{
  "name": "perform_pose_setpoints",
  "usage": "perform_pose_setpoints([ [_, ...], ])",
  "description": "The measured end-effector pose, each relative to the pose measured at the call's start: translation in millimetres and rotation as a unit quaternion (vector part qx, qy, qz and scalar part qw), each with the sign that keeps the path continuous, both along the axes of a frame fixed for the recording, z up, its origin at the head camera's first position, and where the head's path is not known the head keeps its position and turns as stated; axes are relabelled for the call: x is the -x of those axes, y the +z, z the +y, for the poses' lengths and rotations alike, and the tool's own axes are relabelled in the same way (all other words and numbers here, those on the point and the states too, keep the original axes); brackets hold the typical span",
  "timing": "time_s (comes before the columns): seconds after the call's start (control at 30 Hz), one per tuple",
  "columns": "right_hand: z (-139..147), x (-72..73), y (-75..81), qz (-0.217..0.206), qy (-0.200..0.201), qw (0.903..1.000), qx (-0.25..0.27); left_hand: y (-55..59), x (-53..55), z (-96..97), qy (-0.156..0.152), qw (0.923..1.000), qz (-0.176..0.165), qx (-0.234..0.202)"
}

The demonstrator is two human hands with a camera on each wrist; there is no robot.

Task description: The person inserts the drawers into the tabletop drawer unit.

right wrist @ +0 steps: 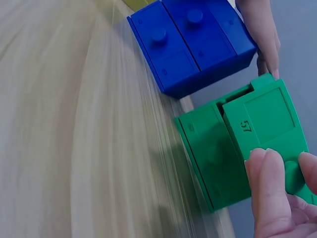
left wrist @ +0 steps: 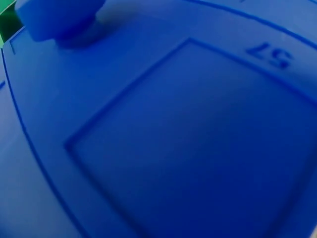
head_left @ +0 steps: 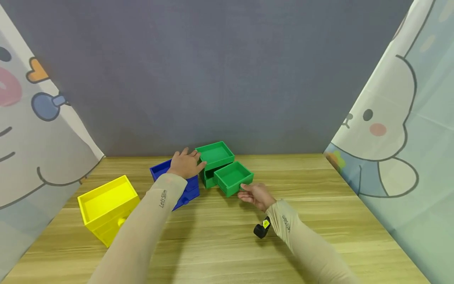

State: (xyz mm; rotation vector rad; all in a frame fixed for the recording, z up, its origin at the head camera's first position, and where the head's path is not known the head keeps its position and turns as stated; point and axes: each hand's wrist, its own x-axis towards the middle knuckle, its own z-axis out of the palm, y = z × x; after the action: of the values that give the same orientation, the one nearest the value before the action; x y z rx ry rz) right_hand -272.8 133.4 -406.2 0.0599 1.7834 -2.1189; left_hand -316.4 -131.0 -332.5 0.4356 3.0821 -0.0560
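Note:
A green drawer box (head_left: 215, 154) stands at the back middle, its upper drawer (head_left: 234, 176) pulled well out toward the front right. My right hand (head_left: 258, 196) pinches that drawer's round knob (right wrist: 294, 177) between thumb and fingers; the right wrist view shows "57" on the drawer front (right wrist: 270, 116). With fingers spread and fairly straight, my left hand (head_left: 185, 163) reaches over the blue drawer box (head_left: 191, 188) and touches the left side of the green one. Blue drawer front (left wrist: 188, 139) and its knob (left wrist: 59, 20) fill the left wrist view, where the hand itself is hidden.
A yellow drawer box (head_left: 108, 205) with an open-topped tray stands at the left. Behind the wooden table (head_left: 220, 244) hangs a grey cloth (head_left: 227, 79), with cartoon-printed cloths (head_left: 383, 130) on both sides. A small black camera (head_left: 261, 229) is at the right wrist.

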Motion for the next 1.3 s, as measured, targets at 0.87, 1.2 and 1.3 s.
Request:
perform_pose_setpoints([
  [0.87, -29.8, -3.2, -7.2, 0.019, -0.02, 0.9995, 0.017, -4.9, 2.5, -2.7, -0.009, 0.9992, -0.01, -0.037],
  [1.2, -38.5, 2.2, -8.9, 0.019, -0.034, 0.9985, 0.039, -7.6, 4.5, -4.2, -0.016, 0.9983, -0.006, -0.055],
  [1.3, -40.3, 4.4, -9.8, 0.022, -0.037, 0.9982, 0.041, -6.8, 4.2, -4.4, -0.011, 0.9981, -0.01, -0.06],
])
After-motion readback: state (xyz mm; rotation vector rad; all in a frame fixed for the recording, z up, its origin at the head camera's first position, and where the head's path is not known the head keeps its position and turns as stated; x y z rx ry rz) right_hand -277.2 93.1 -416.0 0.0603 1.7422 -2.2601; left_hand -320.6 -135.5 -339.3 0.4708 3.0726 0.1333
